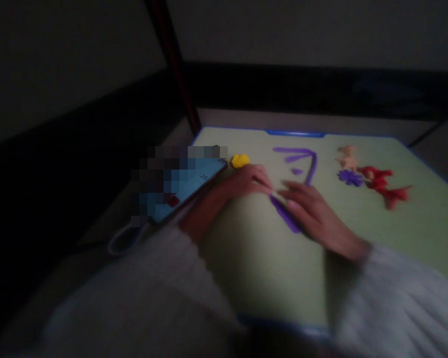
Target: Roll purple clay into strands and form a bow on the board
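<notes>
Working with left hand (253, 180) and right hand (315, 214) around one purple strip (286, 216), mid-frame; being too blurred to tell grasping from touching. Seeming partway along: already showing one bent purple band (314, 165) above centre, apparently leaving the strip unjoined. Counting one yellow lump (240, 160), one purple flower (350, 178).

The left hand (251, 180) was at the far end of a straight purple strip (286, 217) on the surface (242, 268), the right hand (321, 219) just beside it. A bent strip (314, 163) lay toward the far edge, a yellow lump (240, 160) toward the far left corner, red pieces (379, 182) toward the right edge.
</notes>
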Tool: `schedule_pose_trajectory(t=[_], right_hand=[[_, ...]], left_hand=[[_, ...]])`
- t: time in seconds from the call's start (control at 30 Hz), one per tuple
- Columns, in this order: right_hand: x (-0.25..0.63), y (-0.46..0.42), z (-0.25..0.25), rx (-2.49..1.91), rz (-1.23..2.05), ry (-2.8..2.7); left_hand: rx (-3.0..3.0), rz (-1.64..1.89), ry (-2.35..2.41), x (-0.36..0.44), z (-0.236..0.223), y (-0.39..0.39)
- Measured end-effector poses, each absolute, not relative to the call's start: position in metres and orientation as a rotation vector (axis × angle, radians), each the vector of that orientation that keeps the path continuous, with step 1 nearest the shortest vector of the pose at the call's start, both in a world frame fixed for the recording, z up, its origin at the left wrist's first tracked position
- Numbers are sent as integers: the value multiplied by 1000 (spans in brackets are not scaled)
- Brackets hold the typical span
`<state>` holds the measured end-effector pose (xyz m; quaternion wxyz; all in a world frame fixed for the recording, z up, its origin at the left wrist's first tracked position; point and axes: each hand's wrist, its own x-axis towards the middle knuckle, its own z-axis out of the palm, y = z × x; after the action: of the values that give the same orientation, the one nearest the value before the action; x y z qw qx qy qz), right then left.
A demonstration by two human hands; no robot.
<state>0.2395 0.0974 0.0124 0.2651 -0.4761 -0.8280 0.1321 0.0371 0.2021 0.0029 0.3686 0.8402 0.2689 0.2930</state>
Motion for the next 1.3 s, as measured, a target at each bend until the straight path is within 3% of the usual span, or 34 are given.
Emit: schedule_pose_trajectory(t=[1.3], right_hand=[[242, 98, 12, -1301, 392, -2241]], left_hand=[[2112, 745, 752, 37, 3, 204]])
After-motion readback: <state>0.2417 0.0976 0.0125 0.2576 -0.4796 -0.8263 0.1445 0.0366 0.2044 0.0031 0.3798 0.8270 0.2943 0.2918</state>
